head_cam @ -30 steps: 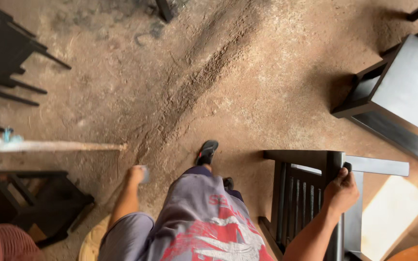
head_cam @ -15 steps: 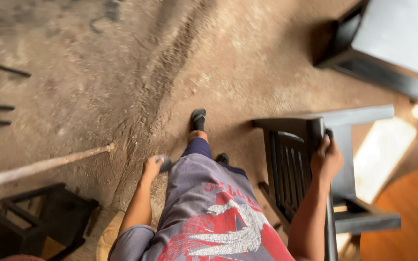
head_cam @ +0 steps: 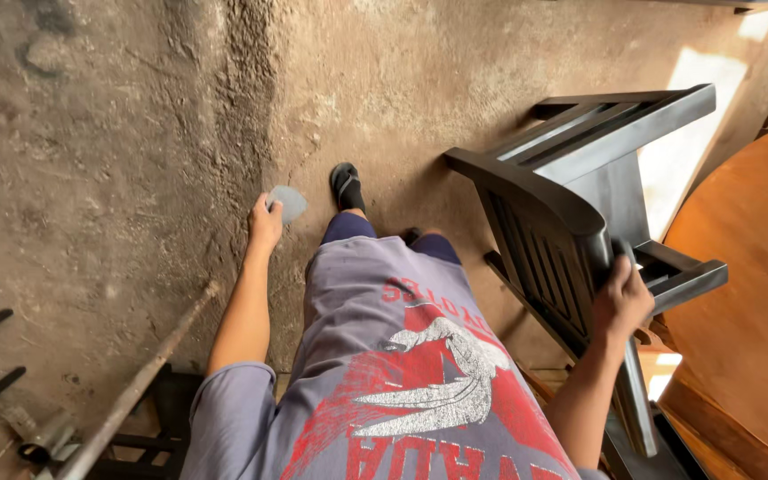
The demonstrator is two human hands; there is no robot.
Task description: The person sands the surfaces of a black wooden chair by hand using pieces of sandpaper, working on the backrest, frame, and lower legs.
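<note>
Clearly the right hand [head_cam: 622,298] is clenching around the top rail of the black chair [head_cam: 580,204], at four o'clock; rigid and probably weighty, it is best gripped there. The left hand [head_cam: 265,222] is pinching a thin grey sheet [head_cam: 290,203], limp and light.

The black slatted wooden chair [head_cam: 571,204] is tilted above the dirt floor. The small grey sandpaper piece [head_cam: 290,203] is flat and thin.
</note>
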